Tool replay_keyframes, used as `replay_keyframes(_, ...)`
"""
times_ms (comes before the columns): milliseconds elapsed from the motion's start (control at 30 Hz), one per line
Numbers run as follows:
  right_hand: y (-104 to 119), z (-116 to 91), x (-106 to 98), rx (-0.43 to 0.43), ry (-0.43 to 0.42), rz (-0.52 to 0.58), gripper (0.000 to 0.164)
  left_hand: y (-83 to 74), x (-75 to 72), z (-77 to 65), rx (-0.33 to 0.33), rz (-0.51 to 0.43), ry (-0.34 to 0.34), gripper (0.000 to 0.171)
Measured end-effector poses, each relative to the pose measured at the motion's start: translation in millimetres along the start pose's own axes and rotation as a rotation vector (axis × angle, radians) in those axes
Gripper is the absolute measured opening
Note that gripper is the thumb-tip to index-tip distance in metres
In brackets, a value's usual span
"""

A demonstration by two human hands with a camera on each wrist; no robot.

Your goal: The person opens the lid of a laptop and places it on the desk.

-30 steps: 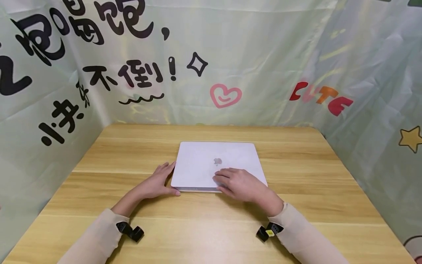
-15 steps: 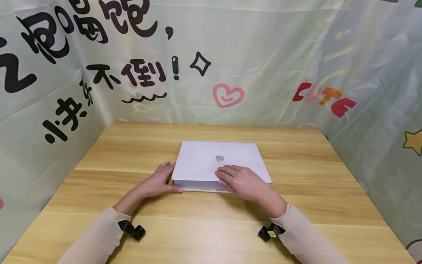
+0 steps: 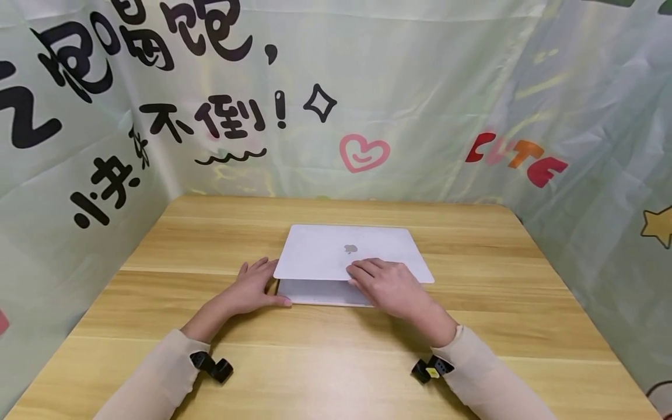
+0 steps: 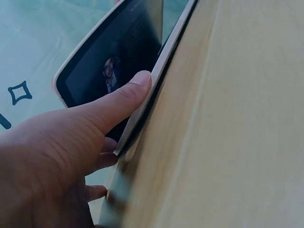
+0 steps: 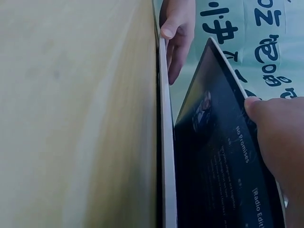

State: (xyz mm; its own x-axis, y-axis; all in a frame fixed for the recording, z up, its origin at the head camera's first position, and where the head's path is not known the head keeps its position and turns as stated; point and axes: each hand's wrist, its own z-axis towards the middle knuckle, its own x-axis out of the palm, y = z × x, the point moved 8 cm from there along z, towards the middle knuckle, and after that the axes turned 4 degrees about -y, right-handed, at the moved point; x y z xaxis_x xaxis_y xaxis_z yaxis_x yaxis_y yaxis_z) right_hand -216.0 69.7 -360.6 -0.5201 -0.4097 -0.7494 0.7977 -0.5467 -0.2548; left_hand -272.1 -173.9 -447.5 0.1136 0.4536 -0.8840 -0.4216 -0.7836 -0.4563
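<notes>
A silver laptop (image 3: pixel 315 254) with an apple logo lies on the wooden table, its lid raised partway from the base (image 3: pixel 320 293). My right hand (image 3: pixel 391 286) grips the middle of the lid's front edge; in the right wrist view its thumb (image 5: pixel 254 107) lies on the screen side, while its other fingers are hidden behind the lid. At the base's front left corner, my left hand (image 3: pixel 252 290) rests with its thumb on the front edge and its fingers spread along the left side. The lit screen (image 4: pixel 121 52) shows a small picture of a person and, in the right wrist view, white text.
The wooden table (image 3: pixel 336 361) extends around the laptop. A pale printed curtain (image 3: pixel 420 87) with black characters, a pink heart and the word CUTE hangs behind and at both sides. Each wrist wears a small black camera (image 3: pixel 212 366).
The laptop's lid has risen from nearly closed to a wider gap, its front edge lifting with my right hand. My left hand stays at the corner. The head view has shifted slightly.
</notes>
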Motion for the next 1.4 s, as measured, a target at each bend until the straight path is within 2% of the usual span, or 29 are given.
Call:
replay_keyframes(367,-3.4,6.1,-8.0,0.027,-0.067,-0.077,0.030,-1.4,-0.7,-3.6,-0.033,0.078,0.036,0.107)
replay_keyframes(633,-5.5,9.4,-10.1,-0.033,-0.138,-0.103,0.030,-3.3,-2.7,-3.5,-0.023,0.083,0.032,0.106)
replay_keyframes(900,-8.4,11.4,-13.6,-0.058,-0.206,-0.152,0.030,-6.4,-3.2,-4.1,-0.006,0.091,0.028,0.107)
replay_keyframes(1167,-10.4,11.1,-15.4,-0.094,-0.297,-0.151,0.032,-7.4,-2.2,-4.1,-0.003,0.090,0.036,0.105)
replay_keyframes(1400,-15.2,16.4,-16.7,-0.076,-0.284,-0.143,0.034,-8.1,-3.4,-4.4,0.017,0.105,0.027,0.103)
